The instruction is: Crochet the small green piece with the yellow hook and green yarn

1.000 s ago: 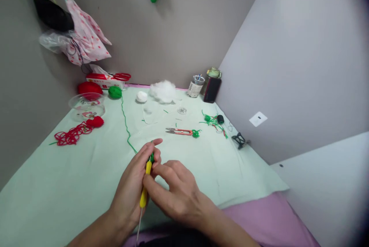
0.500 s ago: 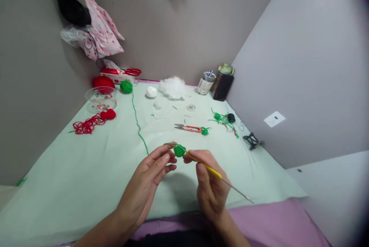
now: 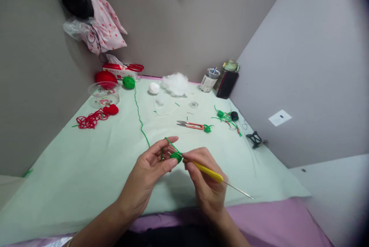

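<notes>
My left hand (image 3: 150, 166) pinches a small green crochet piece (image 3: 175, 157) between thumb and fingers, with green yarn running over its raised index finger. In my right hand (image 3: 208, 179) is a crochet hook (image 3: 211, 173) with a yellow handle, held like a pen. The hook's front tip lies at the top of the green piece, partly hidden by yarn and fingers; its bare metal end points down to the right. A strand of the same yarn leads back across the cloth to a green yarn ball (image 3: 128, 82).
Orange thread snips (image 3: 192, 125) lie beyond my hands. Red yarn (image 3: 91, 119) and a clear plastic tub (image 3: 104, 95) sit at left. White stuffing (image 3: 175, 84), a pen-holding can (image 3: 209, 80) and a phone (image 3: 227, 84) stand at the back. Green yarn scraps (image 3: 227, 118) lie at right.
My left thumb has closed onto the green piece and its index finger has lifted, raising the yarn. The piece has shifted slightly left and down. The view has tilted a little downward.
</notes>
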A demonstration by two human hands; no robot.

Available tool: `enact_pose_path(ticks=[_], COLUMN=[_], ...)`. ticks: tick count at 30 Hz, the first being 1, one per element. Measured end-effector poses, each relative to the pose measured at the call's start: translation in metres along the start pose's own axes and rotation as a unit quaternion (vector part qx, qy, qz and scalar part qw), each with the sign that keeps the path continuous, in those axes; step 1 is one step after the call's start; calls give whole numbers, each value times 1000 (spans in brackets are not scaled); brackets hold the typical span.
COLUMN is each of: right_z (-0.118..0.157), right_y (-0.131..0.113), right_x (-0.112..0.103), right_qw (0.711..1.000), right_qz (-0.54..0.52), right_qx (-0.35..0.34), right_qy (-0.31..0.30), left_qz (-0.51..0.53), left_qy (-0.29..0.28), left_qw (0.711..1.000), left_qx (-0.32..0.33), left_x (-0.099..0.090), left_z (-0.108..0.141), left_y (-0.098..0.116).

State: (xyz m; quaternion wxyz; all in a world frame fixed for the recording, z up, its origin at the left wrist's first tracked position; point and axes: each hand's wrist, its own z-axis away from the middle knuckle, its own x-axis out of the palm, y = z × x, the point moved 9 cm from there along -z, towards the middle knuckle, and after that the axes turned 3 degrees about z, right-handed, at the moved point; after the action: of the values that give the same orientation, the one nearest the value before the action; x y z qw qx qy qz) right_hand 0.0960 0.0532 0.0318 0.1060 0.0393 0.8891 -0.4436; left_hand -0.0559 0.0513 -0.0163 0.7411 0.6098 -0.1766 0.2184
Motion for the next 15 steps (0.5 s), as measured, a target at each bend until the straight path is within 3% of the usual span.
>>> enact_pose_path(ticks=[9,12,15], right_z=[-4,4,20], right_y=[0,-7,-18], right_x=[2,2,7], right_qw=[999,998,969], right_qz=[-54,38,191], right_qx=[3,-50,-151], right_qy=[2,16,40], left_qz=[-17,-35,-19], left_qy=[-23,0,16], left_qw=[999,999,999], left_qx=[15,35,35], left_x=[0,-2,1], left_z=[1,3,6], left_y=[-2,-3,-5])
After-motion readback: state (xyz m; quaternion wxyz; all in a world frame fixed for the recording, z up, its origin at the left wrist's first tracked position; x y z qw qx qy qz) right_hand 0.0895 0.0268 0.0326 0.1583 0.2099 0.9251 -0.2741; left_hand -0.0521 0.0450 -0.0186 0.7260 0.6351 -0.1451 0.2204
